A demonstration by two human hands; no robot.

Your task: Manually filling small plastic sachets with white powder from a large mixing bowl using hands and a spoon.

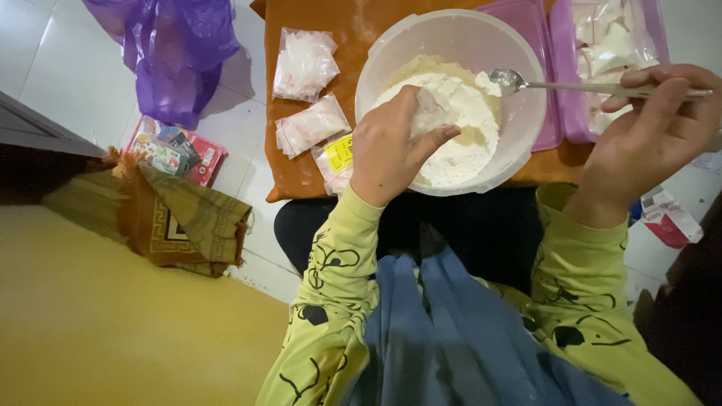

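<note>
Two hands work over a bowl (519,113) of flour (459,128) on the orange surface (301,169). Left hand (391,146) grips a small clear bag (435,111) above the flour. Right hand (647,128) pinches a spoon (571,86), its scoop over the bowl. Three filled bags (304,64) lie left of the bowl.

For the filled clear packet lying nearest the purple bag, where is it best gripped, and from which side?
Probably by its top edge, from above. The filled packet lies flat on the orange-brown board, its bulging middle full of white powder, so a pinch on the flatter edge looks likely to hold best. The neighbouring packet lies just below it, while its top side is free.
</note>
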